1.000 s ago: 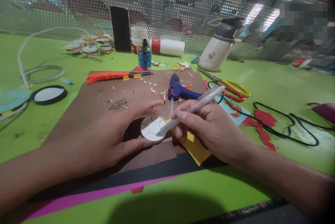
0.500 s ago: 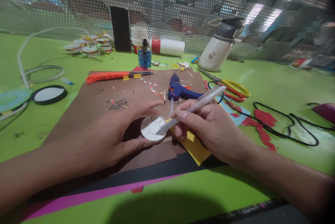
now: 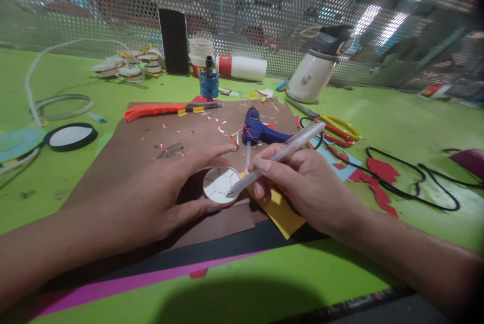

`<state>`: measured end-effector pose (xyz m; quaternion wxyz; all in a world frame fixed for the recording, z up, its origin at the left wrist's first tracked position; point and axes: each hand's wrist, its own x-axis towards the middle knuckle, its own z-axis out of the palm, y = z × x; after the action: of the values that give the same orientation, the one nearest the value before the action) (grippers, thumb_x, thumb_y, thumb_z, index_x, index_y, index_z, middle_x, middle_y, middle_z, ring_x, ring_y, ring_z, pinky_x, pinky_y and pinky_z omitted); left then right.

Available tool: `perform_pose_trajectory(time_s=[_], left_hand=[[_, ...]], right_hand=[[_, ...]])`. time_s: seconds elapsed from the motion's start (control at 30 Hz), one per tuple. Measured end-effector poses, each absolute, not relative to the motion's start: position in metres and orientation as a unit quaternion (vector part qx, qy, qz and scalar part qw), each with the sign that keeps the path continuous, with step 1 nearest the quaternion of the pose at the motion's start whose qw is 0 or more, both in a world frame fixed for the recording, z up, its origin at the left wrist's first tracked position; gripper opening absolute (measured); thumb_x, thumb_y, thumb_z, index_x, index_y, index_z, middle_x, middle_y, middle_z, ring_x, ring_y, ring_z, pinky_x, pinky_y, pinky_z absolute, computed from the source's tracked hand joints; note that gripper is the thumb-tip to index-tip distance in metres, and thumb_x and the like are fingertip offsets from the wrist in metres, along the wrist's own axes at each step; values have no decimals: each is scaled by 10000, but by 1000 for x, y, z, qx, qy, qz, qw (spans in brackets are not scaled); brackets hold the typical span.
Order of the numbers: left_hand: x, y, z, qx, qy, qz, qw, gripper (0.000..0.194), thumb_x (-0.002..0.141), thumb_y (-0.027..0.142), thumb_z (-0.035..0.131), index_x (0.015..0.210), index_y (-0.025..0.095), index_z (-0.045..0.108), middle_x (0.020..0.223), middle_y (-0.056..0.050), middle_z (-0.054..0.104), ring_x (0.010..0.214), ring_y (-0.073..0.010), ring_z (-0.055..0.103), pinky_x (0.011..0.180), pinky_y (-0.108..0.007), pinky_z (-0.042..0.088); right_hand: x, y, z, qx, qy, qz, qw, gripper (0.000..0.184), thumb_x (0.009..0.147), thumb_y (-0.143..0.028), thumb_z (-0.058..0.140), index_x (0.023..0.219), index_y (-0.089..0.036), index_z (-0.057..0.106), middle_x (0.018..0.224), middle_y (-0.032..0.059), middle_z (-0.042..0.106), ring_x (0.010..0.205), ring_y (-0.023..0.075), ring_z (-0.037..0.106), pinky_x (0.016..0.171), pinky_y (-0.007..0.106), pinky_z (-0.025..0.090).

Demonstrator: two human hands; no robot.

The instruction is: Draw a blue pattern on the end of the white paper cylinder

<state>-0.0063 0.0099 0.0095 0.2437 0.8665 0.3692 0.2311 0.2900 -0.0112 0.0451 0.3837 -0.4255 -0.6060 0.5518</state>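
While curving the left hand (image 3: 162,198) around the white disc (image 3: 219,185), holding it by the rim between the thumb below and the fingers above, pinching the clear pen (image 3: 283,155) between the thumb and fingers of the right hand (image 3: 302,177). Setting the pen tip at the lower right of the disc's face, among dark lines in a pattern of cells. Holding the disc over the front part of the brown sheet (image 3: 113,162), just left of the yellow sheet (image 3: 283,213); not telling clearly whether resting or lifted.

Working on the green table (image 3: 378,263), right behind the hands facing the blue glue gun (image 3: 255,127), small paper scraps (image 3: 223,123) and the orange-handled cutting tool (image 3: 155,110). To the right, seeing the scissors (image 3: 338,129) with red and yellow handles, the black cord (image 3: 416,190) and red pieces (image 3: 382,170). Farther back, facing the black phone (image 3: 174,41), the blue holder (image 3: 209,85), the sideways stack of paper cups (image 3: 245,68) and the leaning bottle (image 3: 310,76), all before the perforated screen (image 3: 245,11).
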Motion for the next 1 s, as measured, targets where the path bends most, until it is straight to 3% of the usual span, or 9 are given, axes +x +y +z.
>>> perform_pose_trajectory(time_s=[0.1, 0.37, 0.67, 1.0], left_hand=[[-6, 9, 11, 867, 372, 228, 241, 697, 1210, 737, 800, 1853, 500, 675, 1782, -34, 872, 1529, -469, 890, 1194, -598, 793], [-7, 10, 9, 871, 374, 222, 228, 753, 1210, 810, 780, 1893, 521, 647, 1781, -32, 875, 1512, -475, 898, 1192, -602, 787], [-9, 11, 9, 870, 375, 219, 232, 727, 1208, 799, 794, 1865, 510, 677, 1775, -34, 879, 1477, -463, 914, 1164, -568, 801], [-8, 11, 9, 869, 370, 229, 234, 721, 1200, 767, 818, 1862, 519, 679, 1807, -28, 854, 1544, -457, 877, 1338, -634, 727]], right_hand=[[290, -11, 44, -421, -602, 555, 391, 432, 1069, -416, 1015, 756, -243, 774, 741, 2, 771, 691, 175, 732, 739, 321, 685], [289, -10, 45, -430, -607, 555, 373, 541, 1064, -560, 1047, 728, -247, 761, 762, 12, 771, 692, 184, 748, 709, 326, 696], [290, -11, 50, -445, -617, 541, 358, 502, 1060, -528, 1012, 724, -258, 755, 752, 23, 788, 699, 196, 752, 724, 334, 715], [291, -11, 50, -436, -623, 547, 351, 413, 1054, -411, 960, 732, -257, 753, 751, 18, 791, 697, 189, 751, 727, 328, 695]])
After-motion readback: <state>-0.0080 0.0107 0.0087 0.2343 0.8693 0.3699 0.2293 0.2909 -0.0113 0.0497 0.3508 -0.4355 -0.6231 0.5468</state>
